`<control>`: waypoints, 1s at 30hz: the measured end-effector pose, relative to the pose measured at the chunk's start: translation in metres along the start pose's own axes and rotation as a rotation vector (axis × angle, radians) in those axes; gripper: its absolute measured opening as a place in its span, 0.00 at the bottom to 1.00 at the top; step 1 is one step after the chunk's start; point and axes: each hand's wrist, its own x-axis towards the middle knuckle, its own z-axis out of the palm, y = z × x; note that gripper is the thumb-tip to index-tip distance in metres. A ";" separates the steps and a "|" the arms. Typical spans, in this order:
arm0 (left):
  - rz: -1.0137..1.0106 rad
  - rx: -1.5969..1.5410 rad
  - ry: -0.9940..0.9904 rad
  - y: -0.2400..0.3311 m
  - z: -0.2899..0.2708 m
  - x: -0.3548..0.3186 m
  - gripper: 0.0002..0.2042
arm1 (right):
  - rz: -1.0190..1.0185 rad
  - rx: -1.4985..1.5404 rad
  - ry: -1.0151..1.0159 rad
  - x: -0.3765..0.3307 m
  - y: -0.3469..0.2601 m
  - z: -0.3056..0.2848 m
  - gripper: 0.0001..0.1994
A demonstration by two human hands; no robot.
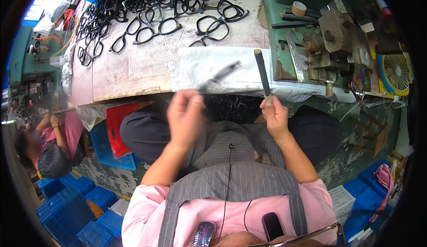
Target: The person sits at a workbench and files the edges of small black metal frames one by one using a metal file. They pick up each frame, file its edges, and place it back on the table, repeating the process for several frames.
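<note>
My left hand [186, 118], smeared by motion, is closed on a black eyeglass frame [220, 76]. The frame is seen nearly edge-on and blurred, tilted up to the right over a white sheet [189, 71] at the table's front edge. In my closed right hand [276, 119] is a slim, dark, file-like stick [263, 72] with a paler lower end, pointing almost straight away from me. The frame and the stick are apart. Beyond my hands, a heap of black eyeglass frames [147, 0] covers the far left and middle of the table, with several loose ones nearer.
A worn green machine [338, 33] stands at the right with a tape roll [299, 9] on it, and a yellow fan [396, 73] beyond. More dark frames lie below the table edge. Blue crates [66, 207] stand lower left, where another person [58, 144] sits.
</note>
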 end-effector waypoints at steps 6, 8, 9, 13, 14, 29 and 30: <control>0.168 0.335 -0.365 -0.056 0.024 -0.015 0.10 | -0.053 -0.023 -0.057 0.000 -0.023 0.003 0.16; 0.144 0.297 -0.409 -0.065 0.023 -0.014 0.10 | 0.047 0.001 -0.133 -0.002 -0.033 0.002 0.10; 0.170 0.308 -0.399 -0.067 0.023 -0.013 0.11 | 0.054 -0.030 -0.152 -0.002 -0.039 0.003 0.10; 0.213 0.328 -0.335 -0.069 0.027 -0.010 0.11 | -0.017 -0.184 -0.216 -0.004 -0.059 -0.002 0.10; 0.194 0.324 -0.311 -0.069 0.028 -0.010 0.11 | 0.006 -0.266 -0.251 -0.005 -0.063 -0.006 0.10; 0.436 0.459 -0.216 -0.073 0.031 -0.005 0.08 | 0.062 -0.538 -0.451 0.026 -0.075 0.002 0.13; 0.452 0.459 -0.223 -0.073 0.032 -0.004 0.09 | 0.156 -0.576 -0.526 0.023 -0.076 -0.001 0.13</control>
